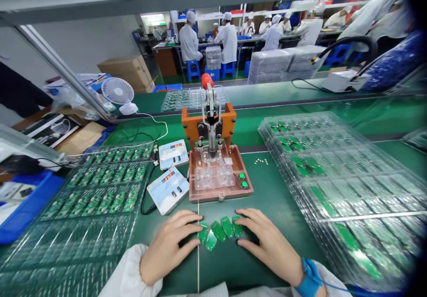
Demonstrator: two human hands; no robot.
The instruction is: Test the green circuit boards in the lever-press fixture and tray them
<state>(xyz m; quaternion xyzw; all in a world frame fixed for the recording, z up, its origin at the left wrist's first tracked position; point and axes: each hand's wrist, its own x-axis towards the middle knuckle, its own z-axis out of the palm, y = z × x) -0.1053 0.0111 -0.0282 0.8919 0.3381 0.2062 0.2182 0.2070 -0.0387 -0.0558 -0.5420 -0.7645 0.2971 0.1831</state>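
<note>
Several small green circuit boards (218,231) lie in a rough row on the green mat in front of me. My left hand (176,239) is at the row's left end, fingers apart, with fingertips touching the leftmost board (202,234). At the other end, my right hand (263,239) spreads its fingers, and one or two tips meet the rightmost board (237,226). Neither hand grasps a board. Just beyond them stands a test fixture (213,172) with a clear plate, two green buttons and a red-knobbed toggle clamp (210,106).
Left of the fixture sit two display boxes (168,189). A plastic tray (100,186) of boards is at left; stacked clear trays (347,190) rise at right. Small pale pieces (261,161) lie beside the fixture. A white fan (119,94) stands behind. Co-workers (227,39) are across the room.
</note>
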